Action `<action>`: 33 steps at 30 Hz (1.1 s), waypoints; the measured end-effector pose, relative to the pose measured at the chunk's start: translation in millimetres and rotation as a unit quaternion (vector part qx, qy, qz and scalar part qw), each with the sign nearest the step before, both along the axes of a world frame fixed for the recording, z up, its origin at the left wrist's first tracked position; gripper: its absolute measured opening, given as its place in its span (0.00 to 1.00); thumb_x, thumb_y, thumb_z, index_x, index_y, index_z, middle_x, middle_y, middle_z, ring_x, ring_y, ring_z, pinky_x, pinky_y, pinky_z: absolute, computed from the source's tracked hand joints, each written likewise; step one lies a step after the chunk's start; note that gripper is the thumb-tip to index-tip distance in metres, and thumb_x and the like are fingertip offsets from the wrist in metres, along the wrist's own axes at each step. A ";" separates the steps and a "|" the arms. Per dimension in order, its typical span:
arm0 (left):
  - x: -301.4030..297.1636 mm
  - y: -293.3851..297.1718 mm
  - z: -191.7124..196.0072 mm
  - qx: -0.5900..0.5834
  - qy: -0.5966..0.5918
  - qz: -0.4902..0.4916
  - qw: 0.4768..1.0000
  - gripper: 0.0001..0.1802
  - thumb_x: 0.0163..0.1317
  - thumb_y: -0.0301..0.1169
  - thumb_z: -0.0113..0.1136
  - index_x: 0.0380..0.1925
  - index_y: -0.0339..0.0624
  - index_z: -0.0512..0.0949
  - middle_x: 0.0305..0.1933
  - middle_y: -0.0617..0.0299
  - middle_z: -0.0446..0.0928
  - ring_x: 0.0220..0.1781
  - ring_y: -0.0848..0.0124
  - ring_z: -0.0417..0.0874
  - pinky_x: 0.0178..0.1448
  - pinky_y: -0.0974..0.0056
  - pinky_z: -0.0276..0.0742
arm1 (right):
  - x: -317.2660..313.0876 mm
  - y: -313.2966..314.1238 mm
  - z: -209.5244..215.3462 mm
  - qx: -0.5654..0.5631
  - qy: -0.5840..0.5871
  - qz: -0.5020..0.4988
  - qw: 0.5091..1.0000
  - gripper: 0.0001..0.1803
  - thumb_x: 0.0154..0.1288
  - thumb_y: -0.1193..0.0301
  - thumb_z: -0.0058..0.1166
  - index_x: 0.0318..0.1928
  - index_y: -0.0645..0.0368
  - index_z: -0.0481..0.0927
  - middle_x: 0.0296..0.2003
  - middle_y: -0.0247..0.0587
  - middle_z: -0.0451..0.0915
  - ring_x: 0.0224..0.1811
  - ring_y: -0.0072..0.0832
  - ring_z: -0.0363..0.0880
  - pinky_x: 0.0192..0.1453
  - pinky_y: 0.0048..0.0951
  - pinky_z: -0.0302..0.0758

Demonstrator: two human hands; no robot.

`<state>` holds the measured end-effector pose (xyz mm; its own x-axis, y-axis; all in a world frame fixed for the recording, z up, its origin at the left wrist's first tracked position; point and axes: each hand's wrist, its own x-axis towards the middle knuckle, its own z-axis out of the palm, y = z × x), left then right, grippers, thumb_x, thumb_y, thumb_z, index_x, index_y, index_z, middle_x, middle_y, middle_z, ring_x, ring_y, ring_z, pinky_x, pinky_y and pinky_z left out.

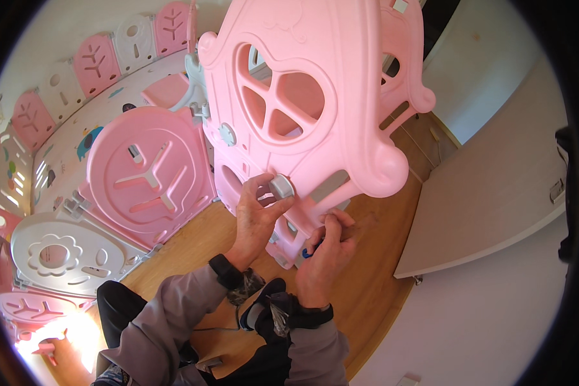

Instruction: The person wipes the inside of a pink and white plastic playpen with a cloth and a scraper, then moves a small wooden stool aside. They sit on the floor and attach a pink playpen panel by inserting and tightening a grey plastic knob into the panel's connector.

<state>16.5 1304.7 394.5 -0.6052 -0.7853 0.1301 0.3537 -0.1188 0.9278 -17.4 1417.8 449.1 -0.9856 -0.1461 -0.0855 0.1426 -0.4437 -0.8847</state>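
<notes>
A tall pink plastic panel (289, 151) with a heart-shaped window stands in front of me. My left hand (256, 215) pinches a round light-grey knob (282, 186) between thumb and fingers, low on the panel's face. Higher up and to the left, a similar pale scalloped knob (227, 134) sits on the panel. Just right of the panel's lower part is my right hand (328, 254), its fingers curled. Part of a small blue object (308, 251) shows by those fingers; most of it is hidden, so its kind cannot be told.
Pink and grey fence panels (151, 170) stand to the left, around a patterned play mat (112, 96). A grey panel with a flower cutout (61, 254) is at lower left. Wooden floor (373, 270) lies below. A pale door-like board (489, 167) stands at right.
</notes>
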 end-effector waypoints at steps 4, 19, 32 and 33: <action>-9.4 0.2 -5.7 -0.028 -0.003 0.034 0.999 0.30 0.60 0.20 0.72 0.61 0.37 0.69 0.55 0.54 0.78 0.50 0.69 0.85 0.54 0.64 0.84 | -4.9 2.1 3.4 0.013 -0.019 0.015 1.000 0.10 0.70 0.75 0.56 0.50 0.61 0.75 0.32 0.31 0.74 0.20 0.13 0.62 0.21 0.20 0.57; -11.6 -1.6 -10.7 -0.012 -0.015 0.052 0.998 0.34 0.56 0.28 0.78 0.62 0.32 0.74 0.59 0.53 0.74 0.50 0.63 0.85 0.50 0.61 0.84 | -7.8 -10.8 2.0 -0.008 -0.012 0.069 0.997 0.09 0.70 0.74 0.56 0.48 0.59 0.73 0.30 0.31 0.76 0.18 0.12 0.63 0.19 0.19 0.55; -9.2 0.3 -2.9 -0.004 -0.053 0.058 0.997 0.32 0.58 0.28 0.78 0.59 0.38 0.72 0.52 0.63 0.77 0.47 0.72 0.80 0.46 0.66 0.80 | -4.6 -15.6 -1.5 -0.002 -0.002 0.062 0.998 0.07 0.68 0.74 0.56 0.44 0.55 0.72 0.31 0.31 0.75 0.19 0.13 0.64 0.20 0.19 0.57; -9.4 0.1 -3.7 -0.011 -0.054 0.062 0.997 0.32 0.58 0.28 0.78 0.59 0.38 0.72 0.52 0.62 0.77 0.47 0.72 0.80 0.46 0.66 0.81 | -5.0 -15.8 -1.5 0.002 -0.001 0.063 0.998 0.07 0.68 0.74 0.56 0.44 0.55 0.72 0.31 0.31 0.75 0.19 0.13 0.64 0.20 0.19 0.57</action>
<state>7.1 1304.8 390.8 -0.5149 -0.8528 0.0876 0.2616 -0.0590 0.9634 -22.4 1401.9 447.6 -0.9590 -0.2691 -0.0886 0.1994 -0.4188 -0.8859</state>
